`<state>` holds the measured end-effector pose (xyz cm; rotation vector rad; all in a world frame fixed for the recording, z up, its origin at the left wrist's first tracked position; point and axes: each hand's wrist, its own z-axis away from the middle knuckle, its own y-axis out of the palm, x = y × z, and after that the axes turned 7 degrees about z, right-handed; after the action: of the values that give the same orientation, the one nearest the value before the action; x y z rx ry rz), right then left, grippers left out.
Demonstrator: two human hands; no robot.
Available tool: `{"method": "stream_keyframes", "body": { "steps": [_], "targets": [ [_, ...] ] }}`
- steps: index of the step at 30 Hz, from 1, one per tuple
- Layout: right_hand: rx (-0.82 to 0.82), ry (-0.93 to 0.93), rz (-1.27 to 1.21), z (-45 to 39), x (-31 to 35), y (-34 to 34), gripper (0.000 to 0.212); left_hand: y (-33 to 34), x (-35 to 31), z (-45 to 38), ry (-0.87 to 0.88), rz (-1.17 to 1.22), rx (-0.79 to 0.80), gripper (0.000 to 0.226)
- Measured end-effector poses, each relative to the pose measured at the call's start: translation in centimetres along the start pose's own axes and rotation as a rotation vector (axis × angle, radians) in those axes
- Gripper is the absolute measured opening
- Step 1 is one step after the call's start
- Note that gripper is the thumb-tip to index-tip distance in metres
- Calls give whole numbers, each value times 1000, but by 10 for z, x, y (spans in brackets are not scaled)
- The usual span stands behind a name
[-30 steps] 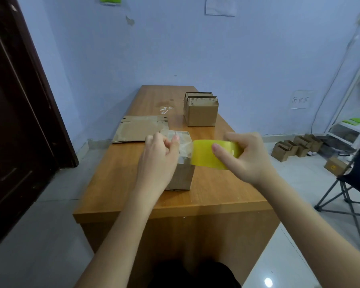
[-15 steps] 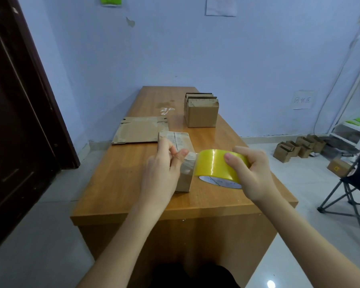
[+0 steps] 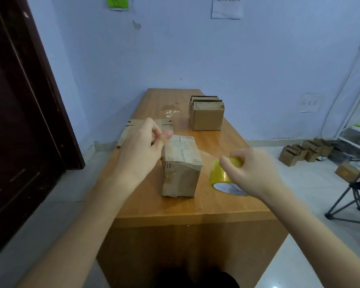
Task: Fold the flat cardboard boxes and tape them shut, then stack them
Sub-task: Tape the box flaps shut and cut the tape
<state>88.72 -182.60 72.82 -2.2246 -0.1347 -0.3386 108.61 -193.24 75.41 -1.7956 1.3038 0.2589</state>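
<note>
Left hand [image 3: 140,151] fingers pinched together, just left of folded box [image 3: 181,165] on table [image 3: 195,206]. Right hand [image 3: 252,173] fingers curled over yellow tape roll [image 3: 220,175], right of box.

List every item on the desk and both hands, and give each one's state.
Near box: folded up, top flaps shut, standing on the desk.
Tape roll: yellow, held at the desk beside that box.
Far box: upright, top open.
Flat cardboard: unfolded, lying flat.
Left hand: fingers pinched, beside the near box.
Right hand: gripping the tape roll.
</note>
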Motion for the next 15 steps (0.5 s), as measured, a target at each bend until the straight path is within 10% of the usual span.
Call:
{"method": "stream_keyframes", "body": {
  "steps": [15],
  "targets": [
    [137,48,-92,-24,-21,5,53,13,32,4,-173,4,-44,28]
  ]
}}
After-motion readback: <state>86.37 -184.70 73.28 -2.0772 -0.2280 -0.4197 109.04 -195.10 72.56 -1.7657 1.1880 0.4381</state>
